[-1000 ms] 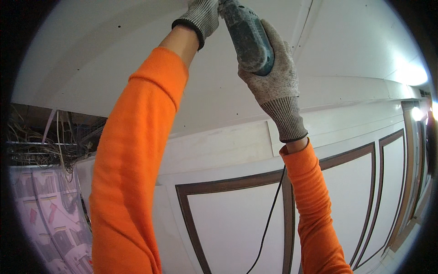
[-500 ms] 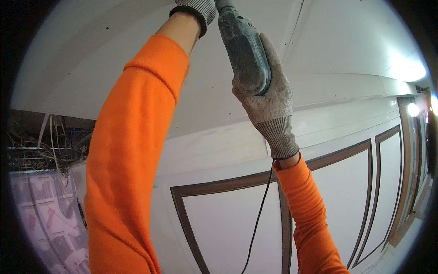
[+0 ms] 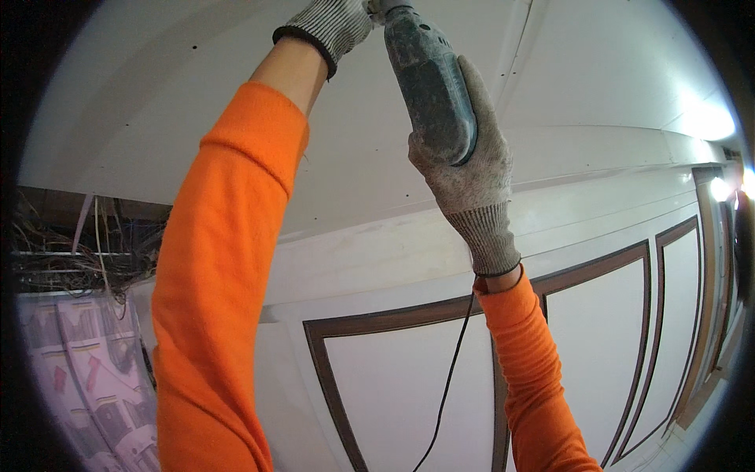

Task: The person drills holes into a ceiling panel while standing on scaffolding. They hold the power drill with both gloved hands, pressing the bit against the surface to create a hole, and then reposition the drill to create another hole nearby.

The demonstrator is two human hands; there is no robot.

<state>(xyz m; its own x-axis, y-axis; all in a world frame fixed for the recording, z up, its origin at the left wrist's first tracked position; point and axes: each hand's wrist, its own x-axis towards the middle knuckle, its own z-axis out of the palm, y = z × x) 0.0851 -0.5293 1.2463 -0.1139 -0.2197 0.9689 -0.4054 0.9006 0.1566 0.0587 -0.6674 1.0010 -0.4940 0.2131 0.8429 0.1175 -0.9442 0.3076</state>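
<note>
tool (image 3: 429, 94), dark and dusty, is held up under the ceiling (image 3: 236, 157), well apart from the ceiling's left edge; its front end runs into the top of the view, so whether it touches the ceiling i cannot tell. the right hand (image 3: 476, 169), in a grey knit glove, is wrapped around the tool's rear end, one digit lying along its right side. the left hand (image 3: 334, 30), gloved too, is just beside the tool's front end; its fingers are cut off, so i cannot tell whether it grasps anything. orange sleeves (image 3: 224, 259) cover both forearms. a black cord (image 3: 450, 377) hangs by the right wrist, down past the lower edge of view. a seam (image 3: 517, 47) crosses the ceiling to the right of the tool. along the ceiling's far edge runs a white wall (image 3: 370, 271) with brown frames (image 3: 401, 316). at the ceiling's left edge, tangled cables (image 3: 63, 256) hang above pinkish sheeting (image 3: 90, 354). lights (image 3: 720, 189) glare at far right.
</note>
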